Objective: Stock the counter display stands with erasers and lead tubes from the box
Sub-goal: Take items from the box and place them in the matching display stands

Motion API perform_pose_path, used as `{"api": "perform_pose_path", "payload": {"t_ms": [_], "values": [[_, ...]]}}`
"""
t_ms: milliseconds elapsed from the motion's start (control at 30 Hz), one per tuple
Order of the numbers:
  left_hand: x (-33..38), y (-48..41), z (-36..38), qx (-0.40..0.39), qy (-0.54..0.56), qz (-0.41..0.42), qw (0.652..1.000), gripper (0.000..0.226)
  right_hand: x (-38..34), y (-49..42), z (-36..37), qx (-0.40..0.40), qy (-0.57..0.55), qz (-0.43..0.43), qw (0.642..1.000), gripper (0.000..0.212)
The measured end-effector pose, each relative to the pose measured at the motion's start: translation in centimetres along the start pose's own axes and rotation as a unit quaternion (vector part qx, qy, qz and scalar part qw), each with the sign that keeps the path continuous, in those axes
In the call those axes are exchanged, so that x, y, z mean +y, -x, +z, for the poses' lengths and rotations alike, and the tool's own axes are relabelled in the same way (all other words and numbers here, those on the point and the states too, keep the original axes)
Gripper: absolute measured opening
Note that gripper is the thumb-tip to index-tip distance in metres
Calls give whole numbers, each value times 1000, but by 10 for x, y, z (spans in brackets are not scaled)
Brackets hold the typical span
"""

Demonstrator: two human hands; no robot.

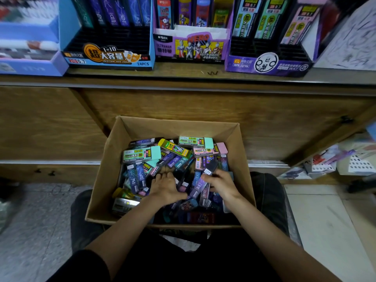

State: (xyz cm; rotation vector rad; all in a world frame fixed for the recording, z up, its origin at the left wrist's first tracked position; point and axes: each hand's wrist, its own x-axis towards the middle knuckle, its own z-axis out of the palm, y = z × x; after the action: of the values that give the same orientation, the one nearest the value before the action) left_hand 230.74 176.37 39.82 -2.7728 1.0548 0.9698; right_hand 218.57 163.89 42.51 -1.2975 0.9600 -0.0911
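An open cardboard box (173, 127) rests on the person's lap, below the front edge of the wooden surface (183, 73), and is heaped with lead tubes (140, 178). Most are flat, slim cases in dark blue and purple with pale constellation marks. Toward the box's far wall lie broader cases with mint caps (142, 154) or a pink cap (209, 149) and green-and-yellow labels, and a yellow-green case (175, 148) lies slanted between them. The left hand (164, 187) lies on the middle of the pile with fingers spread and fairly straight, its grip apart and holding nothing. The right hand (221, 184), near the box's right wall, has its grip clamped on a dark case (210, 168) with a white label. Along the surface's front edge stand a blue display stand (109, 58), an Ultraman stand (189, 48) and a purple stand (268, 65), each with upright cases in its back rows.
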Motion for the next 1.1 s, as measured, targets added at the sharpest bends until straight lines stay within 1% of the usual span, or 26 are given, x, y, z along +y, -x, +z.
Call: {"api": "perform_pose_path", "payload": {"t_ms": [167,233,300,333,467,633,700,733,767,833,900,967,1033,1100], "values": [[-6,0,-4,-2,4,15,1000,92,0,1,1,-7,10,3,1000,12],[-7,1,-4,-8,6,28,1000,82,0,1,0,-6,13,5,1000,13],[-8,3,-5,7,20,39,999,66,0,1,1,-7,16,6,1000,13],[-8,4,-6,20,28,42,999,61,0,2,0,-8,17,7,1000,14],[-6,6,-8,45,51,61,996,58,-2,3,0,-9,12,9,1000,12],[-6,4,-9,25,69,67,995,61,-3,5,0,-8,14,13,1000,9],[-5,4,-9,32,67,70,995,53,-3,6,-1,-4,6,14,1000,9],[-4,4,-10,45,85,78,992,45,-3,6,-1,-4,-1,13,1000,8],[-4,4,-11,60,127,90,986,36,-4,6,-1,-5,-9,11,1000,8],[-2,7,-16,78,267,110,954,19,-6,5,0,-10,-24,4,1000,9],[1,10,-23,67,401,104,908,9,-11,5,2,-18,-33,-13,999,9],[4,12,-28,51,487,89,867,6,-17,5,3,-33,-41,-31,998,6],[9,15,-32,30,551,75,831,7,-26,6,3,-45,-54,-41,997,14],[11,18,-37,-6,632,48,773,7,-36,7,4,-54,-66,-45,995,15]]}}
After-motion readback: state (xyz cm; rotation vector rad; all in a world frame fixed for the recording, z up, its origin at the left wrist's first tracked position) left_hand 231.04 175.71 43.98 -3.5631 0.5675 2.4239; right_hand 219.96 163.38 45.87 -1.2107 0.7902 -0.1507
